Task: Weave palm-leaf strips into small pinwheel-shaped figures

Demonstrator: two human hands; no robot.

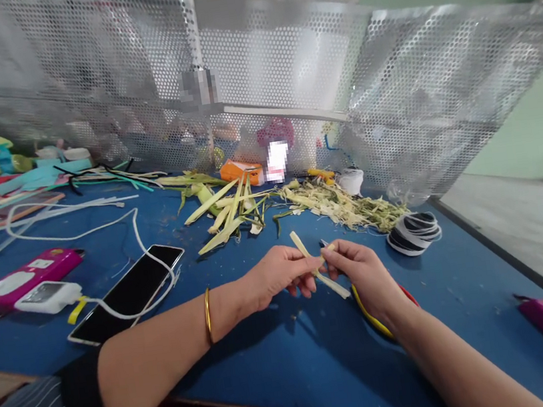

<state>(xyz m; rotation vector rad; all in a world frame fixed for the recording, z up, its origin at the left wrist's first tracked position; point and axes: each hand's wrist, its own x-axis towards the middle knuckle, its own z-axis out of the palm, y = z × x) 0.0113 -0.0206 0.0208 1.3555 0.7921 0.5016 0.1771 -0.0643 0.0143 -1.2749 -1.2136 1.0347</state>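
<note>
Over the blue table (293, 355), my left hand (281, 273) is closed in a pinch on a pale yellow leaf strip (318, 265) that runs slantwise between both hands. My right hand (362, 271) is closed too, pinching the same strip near its middle. Yellow-and-red-handled scissors (376, 320) lie partly hidden under my right wrist. A gold bangle (208, 315) sits on my left wrist.
A pile of green-yellow leaf strips (225, 213) and shredded scraps (347, 206) lies beyond my hands. A black-and-white tape coil (414, 232) sits right. A phone (127, 294) with white cable and a pink power bank (27, 278) lie left. Perforated metal screen (286, 93) behind.
</note>
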